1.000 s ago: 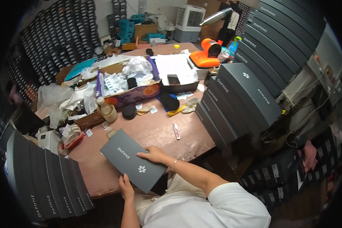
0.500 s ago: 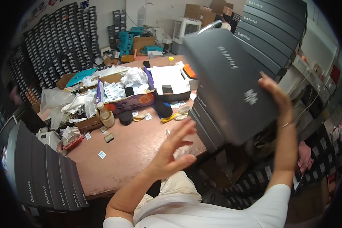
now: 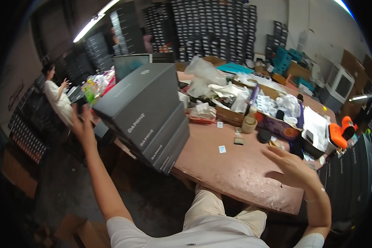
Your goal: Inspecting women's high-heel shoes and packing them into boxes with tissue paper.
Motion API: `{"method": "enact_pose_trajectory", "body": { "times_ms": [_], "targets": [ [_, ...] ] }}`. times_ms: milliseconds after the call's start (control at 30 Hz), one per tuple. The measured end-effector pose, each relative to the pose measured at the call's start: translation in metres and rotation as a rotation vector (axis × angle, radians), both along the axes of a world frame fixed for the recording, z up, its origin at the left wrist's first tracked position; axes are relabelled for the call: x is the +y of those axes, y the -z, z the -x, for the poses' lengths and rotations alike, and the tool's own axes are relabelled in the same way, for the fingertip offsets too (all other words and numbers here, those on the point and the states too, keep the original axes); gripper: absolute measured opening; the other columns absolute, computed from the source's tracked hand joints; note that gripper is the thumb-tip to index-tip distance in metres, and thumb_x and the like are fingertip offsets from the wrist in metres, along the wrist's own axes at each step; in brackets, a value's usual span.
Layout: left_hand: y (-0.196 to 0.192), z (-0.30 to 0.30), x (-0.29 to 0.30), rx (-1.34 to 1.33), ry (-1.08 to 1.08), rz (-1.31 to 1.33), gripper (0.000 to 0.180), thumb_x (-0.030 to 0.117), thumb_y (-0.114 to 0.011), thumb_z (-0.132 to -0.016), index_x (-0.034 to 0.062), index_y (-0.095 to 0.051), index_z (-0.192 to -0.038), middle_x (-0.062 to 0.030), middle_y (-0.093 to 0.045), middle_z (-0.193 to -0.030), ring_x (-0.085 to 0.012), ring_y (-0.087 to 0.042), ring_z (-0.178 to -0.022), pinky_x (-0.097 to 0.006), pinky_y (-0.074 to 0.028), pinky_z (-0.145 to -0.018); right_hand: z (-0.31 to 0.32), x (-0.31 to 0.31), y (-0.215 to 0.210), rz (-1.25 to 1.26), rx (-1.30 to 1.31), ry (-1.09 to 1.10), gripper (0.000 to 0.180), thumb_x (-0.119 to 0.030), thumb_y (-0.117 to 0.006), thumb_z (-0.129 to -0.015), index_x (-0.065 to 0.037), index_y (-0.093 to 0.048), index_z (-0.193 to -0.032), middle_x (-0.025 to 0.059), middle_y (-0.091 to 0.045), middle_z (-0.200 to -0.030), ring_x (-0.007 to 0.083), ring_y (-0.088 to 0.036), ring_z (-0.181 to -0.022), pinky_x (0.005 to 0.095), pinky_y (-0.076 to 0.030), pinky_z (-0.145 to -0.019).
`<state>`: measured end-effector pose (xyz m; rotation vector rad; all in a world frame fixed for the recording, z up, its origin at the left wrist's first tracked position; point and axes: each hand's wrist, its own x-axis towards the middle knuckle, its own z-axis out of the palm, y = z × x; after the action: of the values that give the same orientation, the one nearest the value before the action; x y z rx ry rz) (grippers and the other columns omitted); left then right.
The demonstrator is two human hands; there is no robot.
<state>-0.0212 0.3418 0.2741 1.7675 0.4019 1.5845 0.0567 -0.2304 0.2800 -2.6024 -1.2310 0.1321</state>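
A stack of dark grey lidded boxes (image 3: 142, 109) stands at the table's left edge, light lettering on their sides. My left hand (image 3: 84, 127) is raised just left of the top box, fingers spread and nothing in them. Whether a fingertip touches the box I cannot tell. Over the right part of the pinkish-brown table (image 3: 235, 175) hovers my right hand (image 3: 293, 167), its fingers apart and empty. Beyond it sit a small sponge-like block (image 3: 238, 141), a round black pad (image 3: 263, 136) and a small printed white label (image 3: 222, 149).
Open cartons of crumpled white paper (image 3: 287, 105) line the table's back. A box holding white sheets (image 3: 316, 124) and orange objects (image 3: 338, 135) lie at the right. More dark boxes (image 3: 349, 169) stand far right. A person in light clothing (image 3: 58, 97) stands back left.
My view has swung left, bringing the left stack toward the middle. My right hand no longer holds the dark grey box. My left hand has moved left, to beside the stack.
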Motion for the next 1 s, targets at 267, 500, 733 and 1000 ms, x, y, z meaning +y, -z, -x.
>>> {"method": "enact_pose_trajectory", "body": {
  "times_ms": [267, 500, 733, 1000],
  "targets": [
    [0.023, 0.004, 0.03, -0.051, 0.606, 0.526, 0.039, 0.026, -0.06, -0.083, 0.0067, -0.057, -0.117, -0.0041, -0.06, -0.111, -0.0171, -0.053, -0.105, -0.033, -0.039, -0.092, -0.064, 0.26, 0.048, -0.944, 1.31, -0.105, 0.083, -0.058, -0.046, -0.094, -0.014, -0.008, -0.153, 0.0199, -0.026, -0.15, 0.0346, -0.042, -0.13, 0.0395, -0.045, -0.099],
    [0.045, -0.005, -0.205, 0.192, 0.435, -0.092, 0.048, 0.022, -0.062, -0.083, -0.0033, -0.048, -0.121, -0.0132, -0.053, -0.116, -0.0223, -0.051, -0.108, -0.036, -0.04, -0.096, -0.066, 0.198, 0.076, -1.234, 1.357, -0.163, 0.078, -0.025, -0.067, -0.087, -0.006, -0.022, -0.148, 0.0127, -0.046, -0.135, 0.0184, -0.049, -0.118, 0.0313, -0.041, -0.099],
    [0.237, -0.008, -0.335, 0.543, 1.049, 1.159, 0.063, 0.024, -0.062, -0.091, -0.0098, -0.036, -0.137, -0.0182, -0.046, -0.134, -0.0223, -0.042, -0.127, -0.033, -0.032, -0.107, 0.024, 0.008, 0.25, -1.017, 1.094, 0.664, 0.084, -0.008, -0.079, -0.075, 0.003, -0.032, -0.144, 0.0164, -0.047, -0.137, 0.0212, -0.046, -0.125, 0.0338, -0.038, -0.104],
    [0.29, -0.054, -0.363, 0.615, 1.225, 1.568, 0.037, 0.028, -0.068, -0.087, 0.0057, -0.057, -0.115, -0.0052, -0.06, -0.111, -0.0176, -0.053, -0.107, -0.035, -0.038, -0.099, -0.002, -0.06, 0.283, -1.367, 1.5, 0.913, 0.029, -0.024, -0.07, -0.087, -0.003, -0.058, -0.102, 0.0039, -0.063, -0.085, 0.0075, -0.06, -0.069, 0.0177, -0.049, -0.06]
  ]
}}
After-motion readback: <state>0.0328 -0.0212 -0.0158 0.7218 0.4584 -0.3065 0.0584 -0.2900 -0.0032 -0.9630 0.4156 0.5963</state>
